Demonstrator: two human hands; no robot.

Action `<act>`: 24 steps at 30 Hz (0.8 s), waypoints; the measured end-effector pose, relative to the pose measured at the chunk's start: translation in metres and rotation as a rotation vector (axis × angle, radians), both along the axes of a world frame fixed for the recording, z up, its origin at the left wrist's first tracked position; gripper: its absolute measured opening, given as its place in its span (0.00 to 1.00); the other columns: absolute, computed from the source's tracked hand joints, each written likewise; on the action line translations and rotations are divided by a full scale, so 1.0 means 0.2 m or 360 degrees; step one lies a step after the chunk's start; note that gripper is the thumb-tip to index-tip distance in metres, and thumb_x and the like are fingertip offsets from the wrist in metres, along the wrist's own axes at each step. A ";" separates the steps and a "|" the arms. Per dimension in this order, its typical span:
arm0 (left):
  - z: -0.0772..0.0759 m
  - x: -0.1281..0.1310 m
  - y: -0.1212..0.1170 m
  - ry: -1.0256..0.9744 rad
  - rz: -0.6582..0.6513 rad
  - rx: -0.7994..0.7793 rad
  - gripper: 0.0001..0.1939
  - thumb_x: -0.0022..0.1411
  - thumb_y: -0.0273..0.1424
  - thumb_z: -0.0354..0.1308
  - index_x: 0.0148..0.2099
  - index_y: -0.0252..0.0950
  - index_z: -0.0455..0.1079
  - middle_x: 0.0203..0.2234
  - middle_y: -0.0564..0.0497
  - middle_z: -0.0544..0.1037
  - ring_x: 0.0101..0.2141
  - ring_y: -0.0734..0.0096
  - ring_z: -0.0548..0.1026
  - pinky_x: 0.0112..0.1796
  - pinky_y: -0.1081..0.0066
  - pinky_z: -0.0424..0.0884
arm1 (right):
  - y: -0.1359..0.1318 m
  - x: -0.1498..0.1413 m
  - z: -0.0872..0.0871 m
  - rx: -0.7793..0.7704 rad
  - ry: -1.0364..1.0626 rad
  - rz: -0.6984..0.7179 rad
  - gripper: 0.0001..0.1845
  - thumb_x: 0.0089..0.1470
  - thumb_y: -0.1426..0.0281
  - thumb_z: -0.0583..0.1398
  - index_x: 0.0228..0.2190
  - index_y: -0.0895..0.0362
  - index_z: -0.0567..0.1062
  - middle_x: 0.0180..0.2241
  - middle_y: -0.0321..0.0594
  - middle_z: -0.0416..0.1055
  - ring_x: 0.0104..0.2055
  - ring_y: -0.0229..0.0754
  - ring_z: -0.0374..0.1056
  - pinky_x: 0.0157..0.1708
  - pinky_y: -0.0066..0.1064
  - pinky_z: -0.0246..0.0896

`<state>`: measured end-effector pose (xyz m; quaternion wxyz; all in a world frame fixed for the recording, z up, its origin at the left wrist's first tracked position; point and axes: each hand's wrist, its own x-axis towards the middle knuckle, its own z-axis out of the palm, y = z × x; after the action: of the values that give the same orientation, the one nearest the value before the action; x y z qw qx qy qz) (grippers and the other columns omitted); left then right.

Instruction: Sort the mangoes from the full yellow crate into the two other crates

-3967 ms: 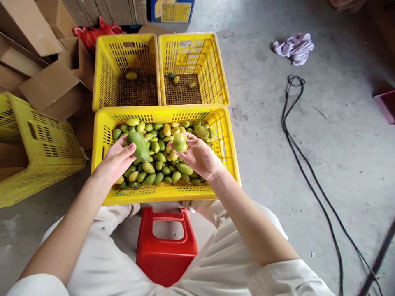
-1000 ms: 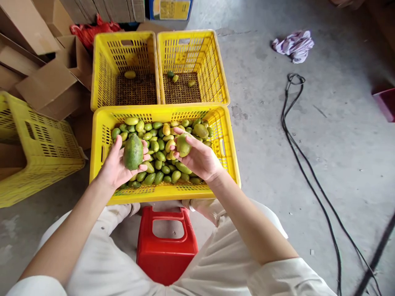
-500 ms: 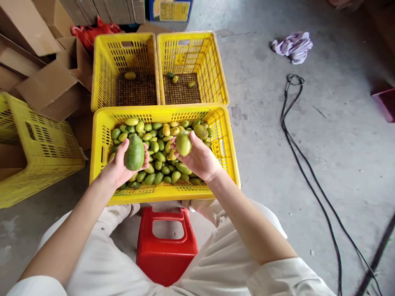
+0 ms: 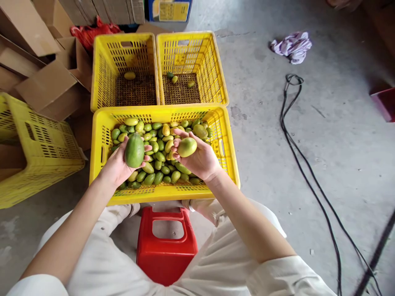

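Observation:
My left hand [image 4: 117,164] cradles a dark green oval fruit [image 4: 134,150], mango-like in look, its fingers curled round the underside. In my right hand [image 4: 203,160] a smaller yellow-green oval fruit [image 4: 187,147] lies on its side across the fingers and palm, with the thumb raised behind it. Both hands are above a yellow plastic crate [image 4: 166,192], whose many loose fruits [image 4: 159,166] range from green to yellow. The hands cover part of that pile.
Behind stand a left yellow crate [image 4: 93,70] with one fruit and a right yellow crate [image 4: 220,78] with a few. Cardboard boxes [image 4: 46,88] and another crate [image 4: 52,152] are left. A red stool [image 4: 166,259] sits between my legs; a black cable [image 4: 305,164] lies right.
The yellow-green fruit has rolled from upright onto its side in my right hand, whose fingers have loosened and opened. The green fruit in my left hand has turned slightly.

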<state>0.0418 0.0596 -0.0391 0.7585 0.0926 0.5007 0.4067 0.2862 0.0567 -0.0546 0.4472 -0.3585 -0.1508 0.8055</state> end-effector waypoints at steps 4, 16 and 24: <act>0.02 0.00 0.02 0.0002 0.0017 -0.0015 0.18 0.79 0.46 0.59 0.43 0.39 0.81 0.38 0.45 0.86 0.30 0.67 0.81 0.23 0.74 0.72 | 0.00 0.01 0.01 -0.0033 0.0015 0.0001 0.11 0.61 0.57 0.69 0.40 0.50 0.79 0.37 0.36 0.79 0.33 0.42 0.71 0.31 0.33 0.68; -0.01 -0.01 0.00 0.0131 0.0316 -0.0036 0.15 0.62 0.33 0.80 0.44 0.38 0.79 0.37 0.53 0.84 0.39 0.71 0.83 0.46 0.70 0.81 | -0.02 0.00 -0.04 -0.0023 -0.0010 -0.0111 0.21 0.50 0.66 0.81 0.40 0.50 0.78 0.39 0.33 0.81 0.44 0.39 0.81 0.43 0.27 0.79; 0.03 0.02 0.03 -0.0045 0.0484 -0.0029 0.11 0.77 0.41 0.67 0.51 0.40 0.78 0.46 0.48 0.86 0.38 0.72 0.84 0.41 0.74 0.82 | -0.02 -0.01 0.00 -0.0074 0.0037 0.0009 0.19 0.52 0.59 0.79 0.43 0.50 0.82 0.42 0.35 0.85 0.34 0.36 0.77 0.23 0.20 0.68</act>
<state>0.0463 0.0654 -0.0330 0.6959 0.0032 0.5020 0.5135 0.2845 0.0518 -0.0545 0.4382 -0.3588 -0.1279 0.8142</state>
